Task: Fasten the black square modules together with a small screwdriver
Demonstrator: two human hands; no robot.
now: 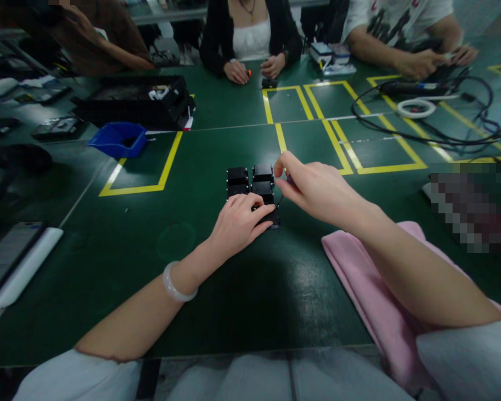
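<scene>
Several small black box-shaped parts [250,181] sit in a tight cluster on the green table [242,278]. My left hand [239,223], with a pale bangle on the wrist, lies curled over the nearest black part and holds it down. My right hand [313,189] is pinched round a thin dark tool whose tip points down at the parts beside the left fingers. The part under the left hand is mostly hidden.
A pink cloth [359,284] lies under my right forearm. A blue bin [119,139] and a black tray [137,100] stand at the back left. Cables and a white ring [415,108] lie at the back right. Other people sit across the table. A tablet-like slab [16,262] rests at the left edge.
</scene>
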